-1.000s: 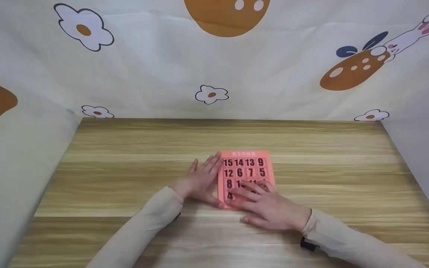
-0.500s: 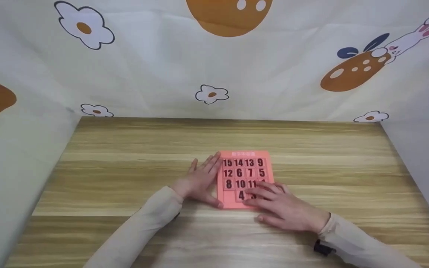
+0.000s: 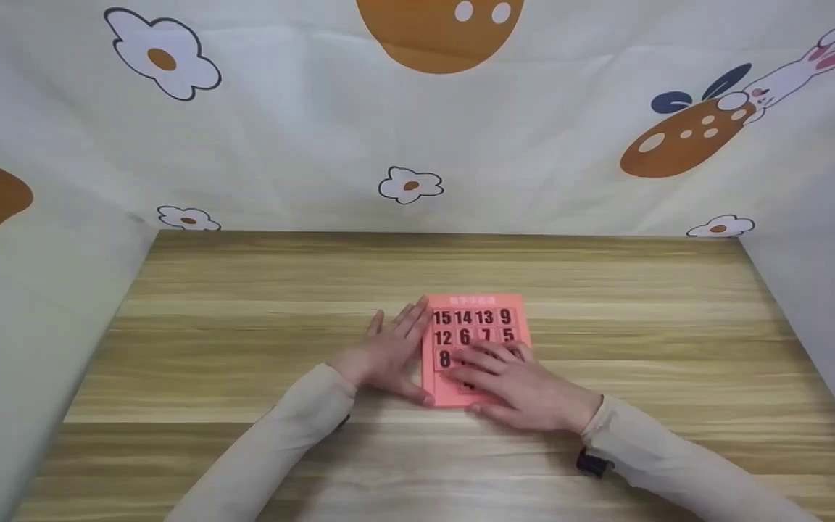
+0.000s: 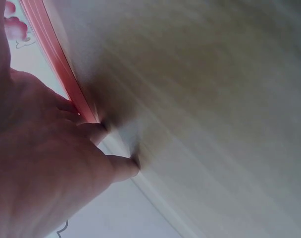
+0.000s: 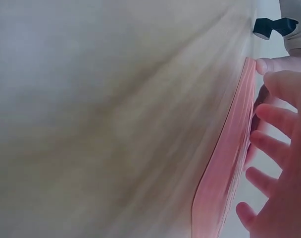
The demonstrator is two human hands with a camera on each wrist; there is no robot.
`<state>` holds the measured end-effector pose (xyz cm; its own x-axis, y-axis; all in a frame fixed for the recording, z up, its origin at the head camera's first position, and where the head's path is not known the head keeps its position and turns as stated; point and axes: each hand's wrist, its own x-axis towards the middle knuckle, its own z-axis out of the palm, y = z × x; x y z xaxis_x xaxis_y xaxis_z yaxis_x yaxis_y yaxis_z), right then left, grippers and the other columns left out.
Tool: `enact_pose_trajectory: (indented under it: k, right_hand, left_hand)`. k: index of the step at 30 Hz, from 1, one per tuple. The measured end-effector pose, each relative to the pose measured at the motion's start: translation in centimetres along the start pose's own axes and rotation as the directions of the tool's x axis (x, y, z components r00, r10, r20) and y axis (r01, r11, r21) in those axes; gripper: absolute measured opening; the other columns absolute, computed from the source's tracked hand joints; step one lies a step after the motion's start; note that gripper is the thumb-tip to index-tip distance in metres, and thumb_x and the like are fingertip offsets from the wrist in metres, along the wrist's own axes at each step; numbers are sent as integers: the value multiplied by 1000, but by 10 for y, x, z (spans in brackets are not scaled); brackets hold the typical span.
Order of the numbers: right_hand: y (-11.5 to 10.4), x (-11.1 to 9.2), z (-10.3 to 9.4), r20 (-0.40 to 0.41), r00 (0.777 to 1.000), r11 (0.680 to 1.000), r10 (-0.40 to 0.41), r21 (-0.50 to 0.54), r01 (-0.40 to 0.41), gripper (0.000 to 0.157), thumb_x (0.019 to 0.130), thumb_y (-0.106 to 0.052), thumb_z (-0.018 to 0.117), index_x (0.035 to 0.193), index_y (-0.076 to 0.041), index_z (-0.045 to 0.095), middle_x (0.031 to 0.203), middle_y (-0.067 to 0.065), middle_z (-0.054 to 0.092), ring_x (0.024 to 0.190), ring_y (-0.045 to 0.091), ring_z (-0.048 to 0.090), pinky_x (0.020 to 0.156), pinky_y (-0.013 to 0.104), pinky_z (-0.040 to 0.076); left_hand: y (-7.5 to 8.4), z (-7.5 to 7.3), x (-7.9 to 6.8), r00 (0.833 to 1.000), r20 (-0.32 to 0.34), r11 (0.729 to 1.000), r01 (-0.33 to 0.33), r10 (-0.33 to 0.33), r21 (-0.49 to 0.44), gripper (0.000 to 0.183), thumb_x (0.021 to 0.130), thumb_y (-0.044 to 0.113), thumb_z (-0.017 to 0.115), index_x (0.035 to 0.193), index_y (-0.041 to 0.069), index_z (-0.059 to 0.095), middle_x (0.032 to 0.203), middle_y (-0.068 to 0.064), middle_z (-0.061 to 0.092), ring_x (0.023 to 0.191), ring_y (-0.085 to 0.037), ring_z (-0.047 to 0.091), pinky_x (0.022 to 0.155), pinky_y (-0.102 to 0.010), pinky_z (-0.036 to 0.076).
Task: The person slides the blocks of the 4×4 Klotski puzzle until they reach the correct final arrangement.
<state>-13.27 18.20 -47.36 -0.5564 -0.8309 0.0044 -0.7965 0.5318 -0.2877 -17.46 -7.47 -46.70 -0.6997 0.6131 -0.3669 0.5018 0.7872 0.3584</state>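
A pink sliding number puzzle (image 3: pixel 472 299) lies flat on the table, with black-numbered tiles in its frame. My left hand (image 3: pixel 388 354) rests along its left side, fingers straight against the edge and thumb at the lower left corner. Over the lower right of the puzzle spreads my right hand (image 3: pixel 526 388), its fingertips at the third and bottom rows. Tile 8 (image 3: pixel 444 359) shows just left of those fingertips. Below it, the bottom-left slot has no tile. Several tiles are hidden under the right hand. In the right wrist view, the puzzle's pink edge (image 5: pixel 222 163) runs beside the slightly bent fingers.
The wood-grain table (image 3: pixel 280 290) stretches around the puzzle on all sides. A pale printed cloth (image 3: pixel 301 130) stands behind it and along both sides. Dark straps sit at both wrists, such as the right wrist strap (image 3: pixel 593 462).
Tile 4 has slid one slot right along the bottom row, leaving the bottom-left slot bare. My right hand went right with it, then came back left and slightly up. The left hand stays put.
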Motion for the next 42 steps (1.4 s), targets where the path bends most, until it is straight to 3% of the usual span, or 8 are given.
enact_pose_trajectory:
  k: [6,14,19,34,42]
  right_hand:
    - [1,6,4,26,1000,1000,17,-5,-17,55,100,-45,44,150,-24,37,157,6,26,142,34,21,111,60,16]
    - [-1,-1,5,-26,991,991,-134,-12,134,49,97,-41,52,143,-23,48,150,6,39,137,31,31,107,60,24]
    - [1,-2,4,-42,988,989,-148,-1,148,49,96,-38,55,141,-21,50,149,6,41,137,31,31,108,60,24]
    - [16,26,-14,-15,999,999,32,39,-32,47,99,-36,52,143,-19,49,152,6,36,140,35,24,109,65,15]
    - [15,29,-12,64,995,996,79,34,-81,53,100,-43,45,148,-20,42,155,7,30,143,35,19,110,64,11]
  left_hand:
    - [-1,1,1,1000,9,1000,6,-6,-2,132,69,68,73,154,4,-5,159,-10,-17,145,-25,-9,113,-55,-5]
    - [0,0,1,1000,5,1000,12,-12,-2,134,67,69,73,154,4,-6,158,-10,-19,145,-25,-10,113,-55,-6]
    - [1,0,1,1000,8,1000,15,-15,1,134,67,70,73,154,4,-6,158,-10,-19,145,-25,-10,113,-54,-6]
    - [-2,1,1,1000,-4,1000,-6,6,-19,134,67,68,74,153,3,-5,158,-11,-18,145,-26,-10,112,-55,-6]
    - [0,0,1,1000,0,1000,-4,4,-17,133,67,69,73,154,3,-4,159,-11,-17,145,-27,-10,112,-56,-6]
